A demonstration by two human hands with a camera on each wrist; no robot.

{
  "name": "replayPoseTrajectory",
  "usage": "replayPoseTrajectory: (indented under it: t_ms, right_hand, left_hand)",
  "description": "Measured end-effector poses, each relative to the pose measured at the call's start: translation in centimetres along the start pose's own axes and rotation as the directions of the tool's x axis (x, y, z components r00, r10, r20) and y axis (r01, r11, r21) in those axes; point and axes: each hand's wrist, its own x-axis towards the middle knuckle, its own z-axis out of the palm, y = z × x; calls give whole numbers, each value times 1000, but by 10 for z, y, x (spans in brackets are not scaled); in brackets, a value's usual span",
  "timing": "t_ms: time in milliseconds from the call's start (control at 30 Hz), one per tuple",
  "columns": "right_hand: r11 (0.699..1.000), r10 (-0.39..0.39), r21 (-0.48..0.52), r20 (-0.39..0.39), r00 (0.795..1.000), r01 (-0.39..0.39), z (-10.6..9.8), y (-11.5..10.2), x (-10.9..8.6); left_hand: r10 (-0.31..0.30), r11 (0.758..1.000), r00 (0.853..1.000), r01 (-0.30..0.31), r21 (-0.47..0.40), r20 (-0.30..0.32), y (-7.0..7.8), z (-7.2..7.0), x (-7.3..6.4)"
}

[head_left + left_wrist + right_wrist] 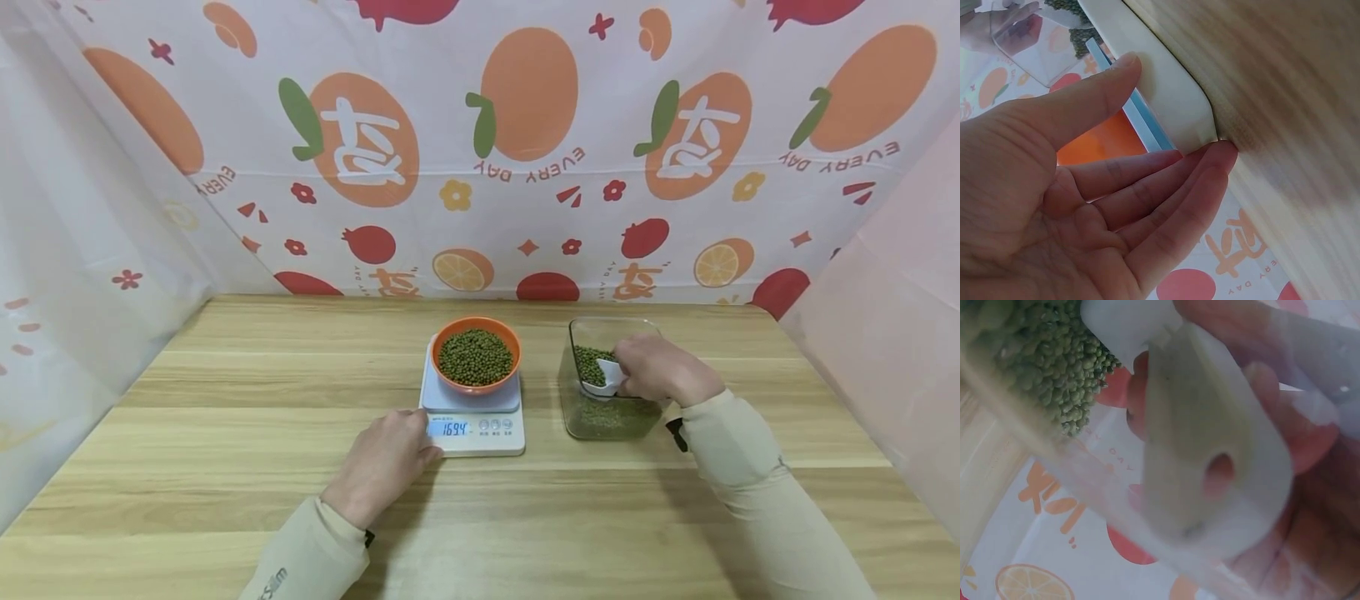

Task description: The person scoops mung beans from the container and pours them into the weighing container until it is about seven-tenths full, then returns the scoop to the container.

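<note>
My left hand [384,460] touches the front left corner of a white kitchen scale [498,444] with nearly straight fingers. The thumb [1100,100] lies along one side of that corner. On the scale stands an orange bowl [477,390] filled with green mung beans [475,357]; its display [450,428] appears to read 169.4. To the right, my right hand [660,369] grips a white scoop [612,377] inside a clear rectangular container [581,427] of mung beans [590,362]. The scoop's handle [1210,425], with a hole, shows close up in the right wrist view.
A wooden table [262,417] carries everything. Behind it hangs a white curtain [450,150] printed with fruit, and pale sheets [885,350] line both sides. The container's tall walls surround the right hand's fingers.
</note>
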Motion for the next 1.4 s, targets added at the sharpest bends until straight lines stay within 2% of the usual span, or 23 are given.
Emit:
replayPoseTrajectory:
  t_ms: [367,633,1400]
  right_hand:
    - [1000,-11,-19,-6,1000,11,-4,-1,-3]
    - [999,-24,-22,-46,999,23,-3,0,-5]
    - [999,9,42,-55,998,-7,-7,4,-8]
  left_hand:
    - [15,1000,999,-15,1,-32,-3,1,0]
    - [40,999,998,-39,7,-59,-7,7,0]
    - [25,1000,999,-26,-10,-22,-1,2,0]
